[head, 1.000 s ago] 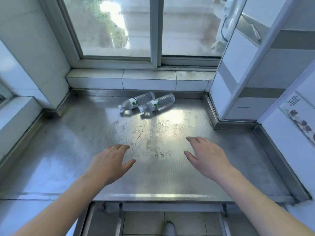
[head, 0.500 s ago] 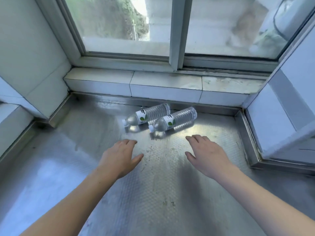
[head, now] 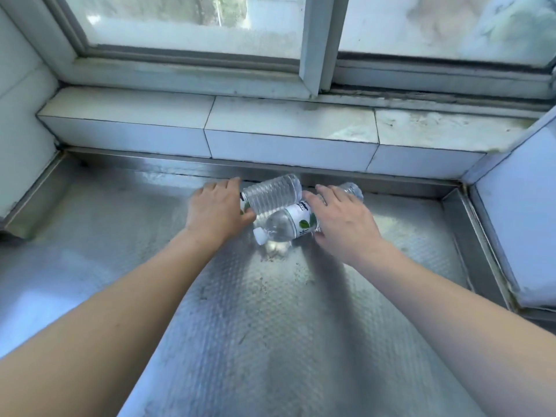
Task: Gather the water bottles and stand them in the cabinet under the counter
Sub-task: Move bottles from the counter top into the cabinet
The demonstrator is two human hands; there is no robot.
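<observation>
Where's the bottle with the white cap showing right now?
Head view, centre: the capped bottle lies on the steel counter, beside the other bottle, under the right hand.

Grey steel counter (head: 270,341), stamped all over with a fine dimpled pattern, blotched darker near the middle. Two clear, ribbed bottles at its back edge: left bottle (head: 272,194) showing only a sliver of white label with a touch of green; right bottle (head: 285,225) with a white cap and a white label bearing green leaves and dark lettering. White tiled ledge (head: 288,130) with dark grout lines and greyish-green stains toward the right end. Pale grey window frame (head: 313,46), grimy along the lower rail.
</observation>
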